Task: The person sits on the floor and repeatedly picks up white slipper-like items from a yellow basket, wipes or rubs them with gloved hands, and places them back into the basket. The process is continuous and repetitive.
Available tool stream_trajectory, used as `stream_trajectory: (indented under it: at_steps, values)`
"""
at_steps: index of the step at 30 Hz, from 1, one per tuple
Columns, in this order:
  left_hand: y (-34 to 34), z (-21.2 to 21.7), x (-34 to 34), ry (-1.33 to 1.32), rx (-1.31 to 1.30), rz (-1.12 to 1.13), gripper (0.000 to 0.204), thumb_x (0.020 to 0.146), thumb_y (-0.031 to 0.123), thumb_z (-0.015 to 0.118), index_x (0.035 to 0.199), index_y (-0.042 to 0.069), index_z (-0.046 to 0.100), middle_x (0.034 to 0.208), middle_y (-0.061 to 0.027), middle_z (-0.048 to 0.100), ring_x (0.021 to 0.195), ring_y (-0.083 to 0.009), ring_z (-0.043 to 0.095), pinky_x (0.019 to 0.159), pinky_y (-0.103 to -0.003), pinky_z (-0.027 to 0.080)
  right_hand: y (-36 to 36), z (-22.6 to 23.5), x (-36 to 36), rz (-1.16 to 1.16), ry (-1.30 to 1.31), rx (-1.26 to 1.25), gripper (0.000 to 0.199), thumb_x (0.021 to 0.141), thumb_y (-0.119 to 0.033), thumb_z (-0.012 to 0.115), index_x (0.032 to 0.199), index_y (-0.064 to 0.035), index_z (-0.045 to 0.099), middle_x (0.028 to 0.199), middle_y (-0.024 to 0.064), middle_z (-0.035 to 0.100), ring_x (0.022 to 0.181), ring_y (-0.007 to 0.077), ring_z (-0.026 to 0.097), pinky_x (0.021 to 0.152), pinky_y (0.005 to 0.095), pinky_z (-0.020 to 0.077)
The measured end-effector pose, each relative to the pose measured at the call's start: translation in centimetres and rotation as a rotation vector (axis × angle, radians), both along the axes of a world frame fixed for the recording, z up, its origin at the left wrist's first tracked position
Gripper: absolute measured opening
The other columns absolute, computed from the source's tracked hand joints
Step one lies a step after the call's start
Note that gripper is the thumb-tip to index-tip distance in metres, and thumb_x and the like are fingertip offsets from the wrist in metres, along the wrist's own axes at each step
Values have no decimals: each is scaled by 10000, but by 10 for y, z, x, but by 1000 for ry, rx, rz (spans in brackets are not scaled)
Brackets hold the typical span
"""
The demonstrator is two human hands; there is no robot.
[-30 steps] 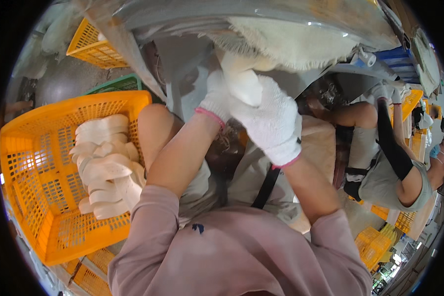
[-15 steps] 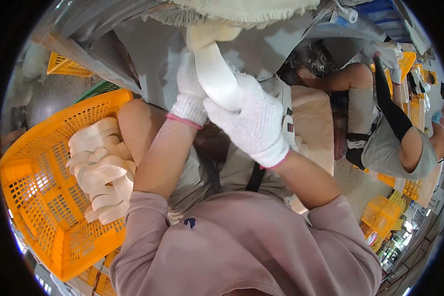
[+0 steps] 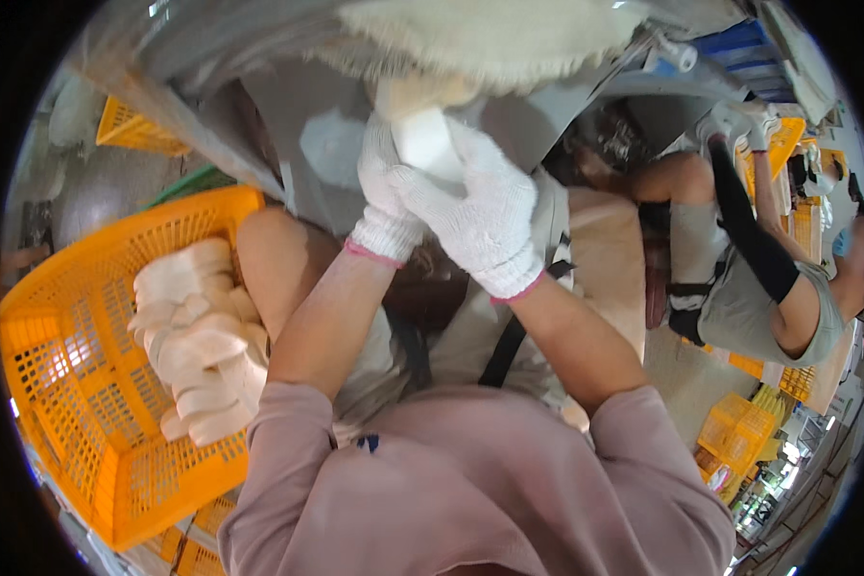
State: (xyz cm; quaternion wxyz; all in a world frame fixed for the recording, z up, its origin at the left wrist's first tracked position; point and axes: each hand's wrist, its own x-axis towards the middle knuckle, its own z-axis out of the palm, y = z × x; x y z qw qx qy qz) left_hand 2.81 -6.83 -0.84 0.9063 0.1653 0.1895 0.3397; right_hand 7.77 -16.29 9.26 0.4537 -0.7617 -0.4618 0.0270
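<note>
Both my hands wear white knitted gloves with pink cuffs and are closed round a smooth, curved, cream-white piece, whose exact kind I cannot tell. My left hand grips its left side. My right hand wraps its right side and near end, hiding much of it. The piece's far end reaches the frayed lower edge of a pale cloth buffing wheel, seemingly touching it. Several similar cream pieces lie heaped in an orange plastic basket on my left.
Grey sheeting hangs below and around the wheel. A tan padded surface is beside my right leg. At the right sits a co-worker with a black sleeve and white gloves. Further orange crates stand at the lower right.
The piece is now more end-on and shows less of its length. My left hand has come nearer and to the right, close against the right hand. The view has shifted slightly.
</note>
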Motion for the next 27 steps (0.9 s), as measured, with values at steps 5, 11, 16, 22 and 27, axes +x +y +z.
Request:
stream_trajectory:
  at_steps: [5,11,16,22,27]
  values:
    - [10,-9,6,323,264,77,307,1110,234,459,1077,43,697,950,-80,727,813,-194,719,713,-386,611,-27,42,0,146,190,-523,425,833,-355,764,1106,-38,692,1047,218,700,1000,438,688,881,518,554]
    - [16,-11,17,92,115,39,196,1068,165,539,1024,45,688,885,-90,718,753,-230,709,668,-400,595,-41,39,-15,112,-281,-506,241,821,-227,737,1013,-82,720,867,163,702,825,398,698,738,485,582]
    - [19,2,31,-101,-204,-44,111,1033,108,605,979,47,680,831,-98,710,702,-260,700,632,-412,581,-16,56,-9,205,-394,-551,158,812,-191,725,917,-74,714,816,145,701,722,391,698,697,484,586]
    - [-3,-4,43,-48,417,-87,397,1081,371,496,1205,20,633,974,-185,691,880,-349,690,854,-484,589,-31,67,-10,287,-528,-654,182,822,-189,725,960,-75,694,728,146,633,692,366,679,607,464,557]
    - [-43,10,5,-970,-182,-409,560,1114,504,411,1427,65,563,1361,-200,650,1242,-344,633,1117,-498,498,-120,70,-23,128,-132,-679,386,870,-175,730,1220,-14,702,810,123,684,747,281,722,696,410,586]
